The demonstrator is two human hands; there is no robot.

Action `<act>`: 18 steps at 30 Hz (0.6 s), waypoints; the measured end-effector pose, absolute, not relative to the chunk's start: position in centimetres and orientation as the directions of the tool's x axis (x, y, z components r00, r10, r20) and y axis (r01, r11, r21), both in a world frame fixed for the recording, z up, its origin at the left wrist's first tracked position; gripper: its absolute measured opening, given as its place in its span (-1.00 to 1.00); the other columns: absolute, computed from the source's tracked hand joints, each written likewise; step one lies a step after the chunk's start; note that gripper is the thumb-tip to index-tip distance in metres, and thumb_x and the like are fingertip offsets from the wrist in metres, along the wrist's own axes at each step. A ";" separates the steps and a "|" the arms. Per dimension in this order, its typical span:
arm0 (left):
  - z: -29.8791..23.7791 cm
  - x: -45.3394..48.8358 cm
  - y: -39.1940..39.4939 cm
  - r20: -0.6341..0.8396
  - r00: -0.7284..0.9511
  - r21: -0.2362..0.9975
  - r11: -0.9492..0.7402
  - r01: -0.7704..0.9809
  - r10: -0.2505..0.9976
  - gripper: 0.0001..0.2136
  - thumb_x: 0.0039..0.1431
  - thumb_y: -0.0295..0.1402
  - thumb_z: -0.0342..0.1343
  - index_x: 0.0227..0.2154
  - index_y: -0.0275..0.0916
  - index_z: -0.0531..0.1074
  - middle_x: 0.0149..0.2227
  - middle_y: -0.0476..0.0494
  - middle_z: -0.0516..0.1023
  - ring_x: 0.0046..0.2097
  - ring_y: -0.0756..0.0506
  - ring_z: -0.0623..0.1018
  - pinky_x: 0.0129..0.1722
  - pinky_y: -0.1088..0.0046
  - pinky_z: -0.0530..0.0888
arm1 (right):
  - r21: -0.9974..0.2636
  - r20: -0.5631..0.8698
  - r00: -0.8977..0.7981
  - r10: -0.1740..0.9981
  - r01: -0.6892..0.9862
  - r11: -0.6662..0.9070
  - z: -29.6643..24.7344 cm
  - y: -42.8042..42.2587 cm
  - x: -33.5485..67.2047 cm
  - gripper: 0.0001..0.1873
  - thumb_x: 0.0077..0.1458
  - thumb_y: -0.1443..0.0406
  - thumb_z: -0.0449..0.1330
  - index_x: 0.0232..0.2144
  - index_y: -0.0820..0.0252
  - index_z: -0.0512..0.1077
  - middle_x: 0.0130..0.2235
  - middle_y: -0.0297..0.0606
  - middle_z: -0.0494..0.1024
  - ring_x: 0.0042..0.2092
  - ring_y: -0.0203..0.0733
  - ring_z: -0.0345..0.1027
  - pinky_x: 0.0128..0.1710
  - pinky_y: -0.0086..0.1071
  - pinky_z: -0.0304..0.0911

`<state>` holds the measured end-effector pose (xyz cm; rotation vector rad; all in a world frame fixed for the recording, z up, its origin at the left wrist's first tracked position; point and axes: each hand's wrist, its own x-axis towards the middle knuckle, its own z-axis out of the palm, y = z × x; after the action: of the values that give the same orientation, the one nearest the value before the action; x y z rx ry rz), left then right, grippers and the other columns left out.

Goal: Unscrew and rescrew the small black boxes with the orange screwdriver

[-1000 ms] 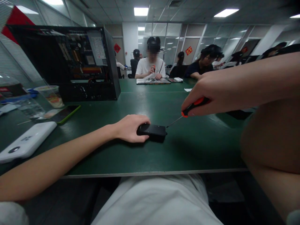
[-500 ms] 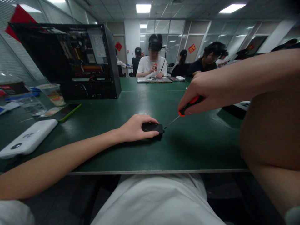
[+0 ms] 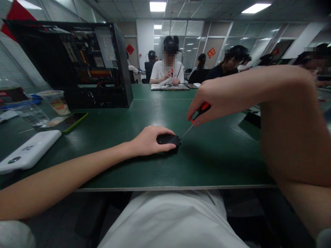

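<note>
My left hand (image 3: 151, 140) is closed around a small black box-like device (image 3: 169, 139), thumb on the near side and fingers on the far side, holding it on the green table. What kind of device it is I cannot make out. Above and to the right, my right hand (image 3: 204, 101) grips a screwdriver (image 3: 202, 109) with a black and orange-red handle. Its thin metal shaft slants down to the left, and the tip is at the device's right end, where a small dark piece sticks out. Whether the tip sits in a screw cannot be seen.
An open black computer case (image 3: 98, 65) stands at the back left. Left of me are a white power-bank-like block (image 3: 32, 150), a phone (image 3: 73, 121), a plastic cup (image 3: 57, 103) and bottles. A co-worker (image 3: 168, 70) sits opposite, behind a flat panel (image 3: 169, 87).
My right hand has moved left with the screwdriver, bringing its tip close against the device's right end. My left hand keeps its hold. The view has shifted slightly.
</note>
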<state>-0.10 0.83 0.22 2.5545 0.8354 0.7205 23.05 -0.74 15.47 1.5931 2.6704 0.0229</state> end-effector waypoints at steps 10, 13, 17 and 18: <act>-0.1 0.2 0.8 0.359 0.658 0.482 -0.735 0.477 0.662 -0.62 0.14 -0.12 0.29 -0.06 -0.23 0.59 -0.12 -0.10 0.69 -0.13 -0.14 0.65 -0.13 0.42 0.46 | -0.268 -0.164 -0.700 0.695 0.710 0.652 11.3 3.5 28.7 -0.50 0.12 -0.04 0.26 -0.13 0.24 0.66 -0.18 -0.18 0.67 -0.21 -0.17 0.54 -0.24 -0.39 0.36; 0.0 0.2 0.7 0.356 0.657 0.474 -0.734 0.486 0.665 -0.63 0.13 -0.12 0.29 -0.07 -0.23 0.59 -0.12 -0.10 0.69 -0.13 -0.14 0.65 -0.13 0.43 0.46 | -0.226 0.038 -0.767 0.640 0.618 0.753 9.0 1.5 30.4 -0.51 0.25 -0.02 0.17 -0.08 0.23 0.64 -0.16 -0.15 0.66 -0.22 -0.17 0.53 -0.27 -0.38 0.36; 0.0 0.2 0.7 0.359 0.630 0.451 -0.719 0.529 0.688 -0.62 0.13 -0.09 0.28 -0.07 -0.21 0.60 -0.12 -0.10 0.69 -0.14 -0.15 0.65 -0.15 0.42 0.46 | 0.278 0.338 -0.866 0.369 0.466 0.840 7.5 -3.3 30.3 -0.69 0.33 0.17 0.11 -0.08 0.11 0.61 -0.38 -0.26 0.58 -0.45 -0.32 0.33 -0.47 -0.35 0.11; 0.0 0.2 0.8 0.361 0.619 0.447 -0.712 0.542 0.697 -0.61 0.14 -0.08 0.27 -0.06 -0.21 0.60 -0.12 -0.10 0.69 -0.14 -0.15 0.65 -0.16 0.42 0.46 | 0.392 0.344 -0.887 0.309 0.434 0.811 7.3 -4.4 30.0 -0.71 0.34 0.23 0.09 -0.09 0.11 0.60 -0.42 -0.27 0.54 -0.48 -0.33 0.27 -0.49 -0.33 0.05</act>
<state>0.21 0.75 -0.04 2.5514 1.0035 0.7536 29.95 -4.39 7.35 0.6780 3.2408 0.8116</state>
